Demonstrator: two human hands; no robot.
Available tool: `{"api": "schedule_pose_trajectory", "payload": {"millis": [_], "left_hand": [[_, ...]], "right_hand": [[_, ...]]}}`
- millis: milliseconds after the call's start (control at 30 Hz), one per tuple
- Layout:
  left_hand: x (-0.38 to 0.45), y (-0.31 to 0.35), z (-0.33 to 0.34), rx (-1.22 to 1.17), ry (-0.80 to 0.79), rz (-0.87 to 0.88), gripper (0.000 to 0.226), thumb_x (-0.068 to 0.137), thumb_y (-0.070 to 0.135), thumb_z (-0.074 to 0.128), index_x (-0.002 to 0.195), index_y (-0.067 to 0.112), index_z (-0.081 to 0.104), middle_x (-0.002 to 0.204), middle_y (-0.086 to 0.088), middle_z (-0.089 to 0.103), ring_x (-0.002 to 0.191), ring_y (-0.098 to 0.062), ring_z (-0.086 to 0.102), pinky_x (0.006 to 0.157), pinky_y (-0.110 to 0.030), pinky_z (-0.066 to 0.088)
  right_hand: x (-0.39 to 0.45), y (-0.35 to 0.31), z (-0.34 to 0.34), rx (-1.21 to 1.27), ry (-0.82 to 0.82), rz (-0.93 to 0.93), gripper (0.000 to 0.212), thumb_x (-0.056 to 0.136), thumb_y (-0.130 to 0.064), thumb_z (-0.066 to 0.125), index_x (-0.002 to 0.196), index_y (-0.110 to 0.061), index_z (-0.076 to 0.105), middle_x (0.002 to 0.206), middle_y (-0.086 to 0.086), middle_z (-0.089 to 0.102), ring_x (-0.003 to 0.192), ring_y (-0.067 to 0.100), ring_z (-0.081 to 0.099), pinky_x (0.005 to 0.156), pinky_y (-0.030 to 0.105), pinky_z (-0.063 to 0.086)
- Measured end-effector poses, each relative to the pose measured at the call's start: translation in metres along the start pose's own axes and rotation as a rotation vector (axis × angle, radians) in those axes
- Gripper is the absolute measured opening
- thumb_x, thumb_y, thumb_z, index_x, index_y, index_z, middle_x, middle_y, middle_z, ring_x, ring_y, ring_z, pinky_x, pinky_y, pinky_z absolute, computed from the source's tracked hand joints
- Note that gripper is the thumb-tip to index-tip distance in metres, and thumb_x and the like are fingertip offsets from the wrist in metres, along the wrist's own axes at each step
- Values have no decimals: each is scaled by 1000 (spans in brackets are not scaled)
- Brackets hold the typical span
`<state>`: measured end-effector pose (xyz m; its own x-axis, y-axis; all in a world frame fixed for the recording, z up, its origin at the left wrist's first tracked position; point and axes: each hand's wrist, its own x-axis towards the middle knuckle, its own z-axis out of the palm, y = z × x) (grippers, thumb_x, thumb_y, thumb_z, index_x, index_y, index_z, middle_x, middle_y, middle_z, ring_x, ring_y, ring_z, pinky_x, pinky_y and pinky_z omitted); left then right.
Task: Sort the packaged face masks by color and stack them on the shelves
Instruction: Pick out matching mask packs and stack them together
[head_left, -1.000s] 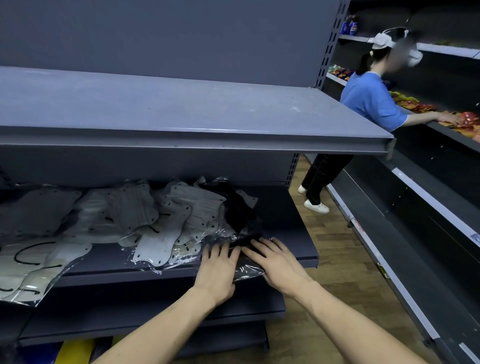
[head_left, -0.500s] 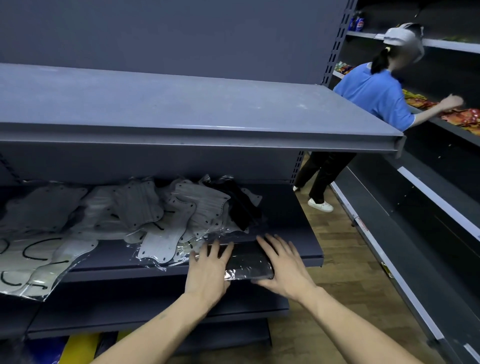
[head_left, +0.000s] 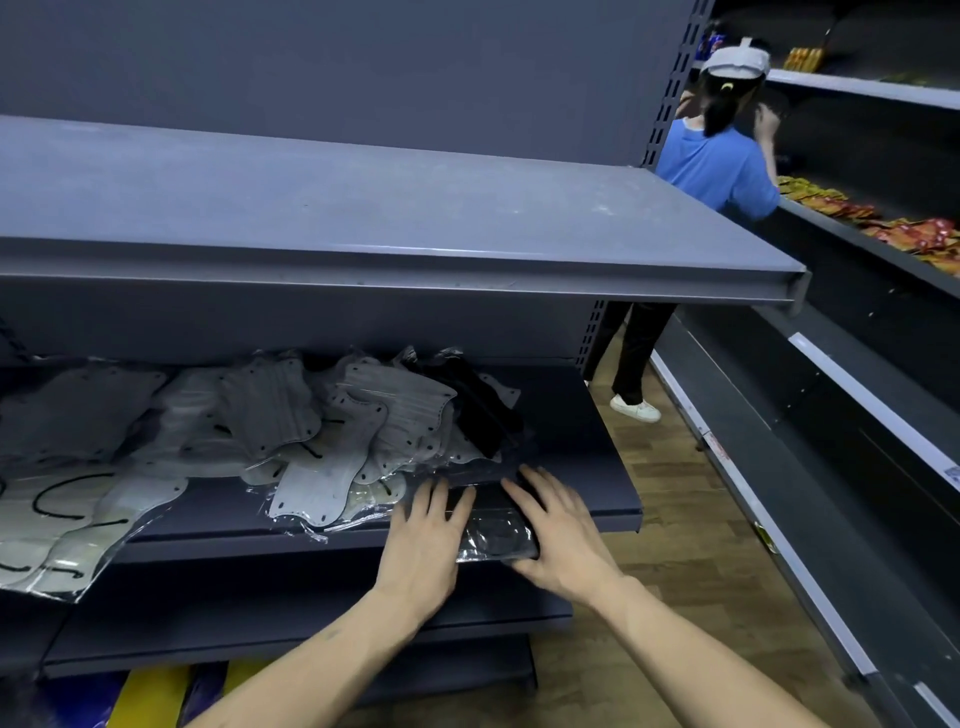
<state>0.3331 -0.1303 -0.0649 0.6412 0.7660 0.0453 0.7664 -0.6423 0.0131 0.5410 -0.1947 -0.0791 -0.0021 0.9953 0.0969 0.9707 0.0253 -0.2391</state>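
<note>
Two hands' fingers (head_left: 524, 491) flanking black mask packet (head_left: 496, 538)

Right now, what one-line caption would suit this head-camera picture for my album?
Left hand and right hand press flat on a packaged black mask at the shelf edge, beside heaped white masks.

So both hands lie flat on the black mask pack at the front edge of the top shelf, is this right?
Not quite. The left hand and right hand do lie flat on the black mask pack at a front edge, but it is the middle shelf, not the top shelf, which is bare above them. The head view shows this.
</note>
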Motion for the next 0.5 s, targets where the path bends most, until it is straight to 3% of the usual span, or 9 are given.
{"api": "schedule_pose_trajectory", "payload": {"millis": [133,200,267,333,400,500], "left_hand": [[-1,5,-4,14,20,-5,84,81,17,64,155,22,24,148,-10,40,137,-31,36,110,-48,32],[0,3,-7,45,6,-23,80,87,15,56,157,22,17,153,-11,35,140,-33,32,114,-53,24],[2,3,-10,82,-4,-22,76,91,14,51,158,21,15,154,-13,34,140,-35,32,116,-61,11],[3,6,-11,87,-7,-9,73,93,14,48,158,19,15,152,-15,37,139,-37,34,116,-64,5],[4,5,-10,76,-4,12,71,91,16,50,157,17,22,147,-16,45,134,-37,42,117,-63,12],[3,2,-11,87,26,95,70,77,17,68,144,15,49,123,-17,65,115,-37,60,108,-61,34]], "right_hand": [[-2,-1,-3,10,39,26,75,83,-43,54,154,-30,33,158,-3,33,148,19,24,121,42,24],[-3,-2,-6,-18,35,63,71,83,-40,50,152,-29,38,156,-5,38,148,18,25,122,45,20],[-1,-10,-4,-140,40,104,75,76,-34,64,148,-29,45,152,-4,45,147,22,30,122,52,12],[1,-21,-1,-221,43,140,83,64,-32,77,143,-28,53,145,-2,54,142,26,40,117,57,15],[2,-29,2,-218,33,161,85,65,-25,77,145,-30,49,147,-2,52,142,24,40,119,55,20],[-3,-36,-3,-208,38,233,90,66,-16,77,148,-33,44,149,-3,50,142,24,40,115,56,31]]}}
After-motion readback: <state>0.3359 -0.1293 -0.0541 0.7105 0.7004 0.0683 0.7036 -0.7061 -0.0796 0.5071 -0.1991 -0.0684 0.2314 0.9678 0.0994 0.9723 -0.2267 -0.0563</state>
